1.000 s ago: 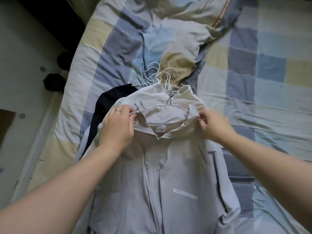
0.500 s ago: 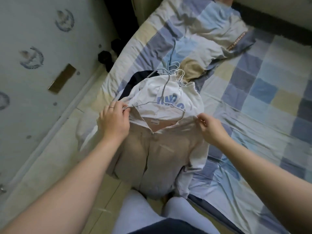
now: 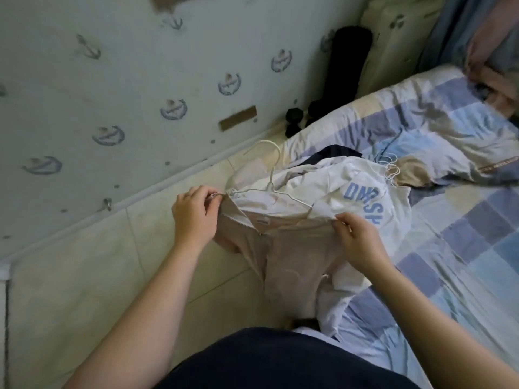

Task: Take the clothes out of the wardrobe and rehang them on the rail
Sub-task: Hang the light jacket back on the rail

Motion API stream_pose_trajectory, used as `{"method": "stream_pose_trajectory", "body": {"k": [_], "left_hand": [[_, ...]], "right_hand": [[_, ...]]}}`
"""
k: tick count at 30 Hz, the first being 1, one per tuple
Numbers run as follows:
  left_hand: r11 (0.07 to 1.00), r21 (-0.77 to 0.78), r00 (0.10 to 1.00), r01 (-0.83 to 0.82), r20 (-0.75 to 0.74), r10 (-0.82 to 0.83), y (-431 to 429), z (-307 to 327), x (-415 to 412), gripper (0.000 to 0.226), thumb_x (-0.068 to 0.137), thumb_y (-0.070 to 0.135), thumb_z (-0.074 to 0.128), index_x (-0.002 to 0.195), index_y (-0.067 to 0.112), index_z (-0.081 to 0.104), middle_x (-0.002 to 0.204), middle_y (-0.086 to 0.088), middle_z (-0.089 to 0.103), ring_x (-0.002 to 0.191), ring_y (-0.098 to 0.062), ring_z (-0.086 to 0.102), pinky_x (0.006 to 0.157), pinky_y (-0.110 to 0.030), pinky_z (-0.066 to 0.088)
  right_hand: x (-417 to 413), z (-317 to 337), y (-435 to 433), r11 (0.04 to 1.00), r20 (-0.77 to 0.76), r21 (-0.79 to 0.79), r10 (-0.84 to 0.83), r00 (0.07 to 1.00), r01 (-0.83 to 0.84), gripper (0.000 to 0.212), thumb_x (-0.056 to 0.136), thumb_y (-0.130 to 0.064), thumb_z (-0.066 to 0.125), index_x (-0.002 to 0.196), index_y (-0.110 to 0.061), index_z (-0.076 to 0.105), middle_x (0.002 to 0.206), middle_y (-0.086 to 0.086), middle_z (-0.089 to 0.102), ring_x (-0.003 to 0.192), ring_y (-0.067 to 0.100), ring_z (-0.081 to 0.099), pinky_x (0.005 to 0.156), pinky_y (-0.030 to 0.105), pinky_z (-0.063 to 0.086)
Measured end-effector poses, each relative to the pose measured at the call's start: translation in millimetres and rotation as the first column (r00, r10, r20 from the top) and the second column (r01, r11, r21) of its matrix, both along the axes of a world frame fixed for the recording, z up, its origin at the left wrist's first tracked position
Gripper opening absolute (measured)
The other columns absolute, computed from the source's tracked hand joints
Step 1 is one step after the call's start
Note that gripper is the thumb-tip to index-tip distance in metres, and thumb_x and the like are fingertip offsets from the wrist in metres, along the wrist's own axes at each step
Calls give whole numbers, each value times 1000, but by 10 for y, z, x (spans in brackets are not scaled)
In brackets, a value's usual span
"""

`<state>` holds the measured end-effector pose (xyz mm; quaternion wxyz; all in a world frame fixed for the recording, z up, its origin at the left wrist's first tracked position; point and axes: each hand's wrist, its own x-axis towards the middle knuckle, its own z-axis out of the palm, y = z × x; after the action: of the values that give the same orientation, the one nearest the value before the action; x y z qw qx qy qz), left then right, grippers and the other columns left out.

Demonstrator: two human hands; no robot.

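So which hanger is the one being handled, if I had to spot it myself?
Start at the patchwork bed and go to its floor-side edge, where both hands hold up a beige zip jacket. The white wire hanger sits in its collar, unlike the hangers lying bunched on the quilt.

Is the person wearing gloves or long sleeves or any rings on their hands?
No gloves, and no sleeves in view: both forearms are bare as far as the picture shows. The left hand and right hand are bare too, with short nails. No ring, watch or bracelet can be made out here, though the picture is a little blurry for something that small.
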<state>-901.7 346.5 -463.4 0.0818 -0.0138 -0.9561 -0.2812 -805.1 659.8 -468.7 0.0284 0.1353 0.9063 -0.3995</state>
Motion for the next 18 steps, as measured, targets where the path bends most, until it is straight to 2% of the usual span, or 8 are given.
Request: {"method": "stream_pose_trajectory", "body": {"k": [3,6,8,14,18], "left_hand": [[998,37,998,-58,-16,59,-615,81,374,7,94,25,63,94,19,67,97,1,70,94,-32,56,84,-45,47],[983,130,990,-127,-42,133,-1222,177,793,11,94,29,62,95,21,69,96,3,70,94,-28,61,85,-46,50],[974,171,984,-150,-66,164,-1591,242,1068,7,94,26,64,96,21,69,95,2,70,91,-27,63,85,-44,50],[951,210,965,-228,-78,249,-2608,365,1827,7,92,24,67,97,20,70,95,-2,70,90,-30,64,82,-47,53],[931,242,945,-274,-111,307,-3089,497,2333,5,93,24,67,95,21,69,93,-2,70,89,-32,62,80,-49,53]], "right_hand": [[79,156,-521,997,-62,45,73,995,-70,19,98,-19,54,109,-9,67,96,-4,59,90,13,51,76,24,34],[260,266,-1100,994,-127,69,93,987,-85,17,98,-19,55,107,-12,68,96,0,63,92,20,57,77,28,38],[445,326,-1495,993,-162,71,103,981,-93,16,98,-18,55,107,-13,68,96,0,62,91,18,57,77,27,39],[975,496,-2516,982,-174,79,180,968,-169,16,99,-21,53,108,-18,66,101,-2,61,91,13,54,76,20,37],[1269,702,-2984,961,-199,110,273,941,-255,16,98,-21,54,108,-17,67,102,-1,62,90,12,53,80,21,38]]}}
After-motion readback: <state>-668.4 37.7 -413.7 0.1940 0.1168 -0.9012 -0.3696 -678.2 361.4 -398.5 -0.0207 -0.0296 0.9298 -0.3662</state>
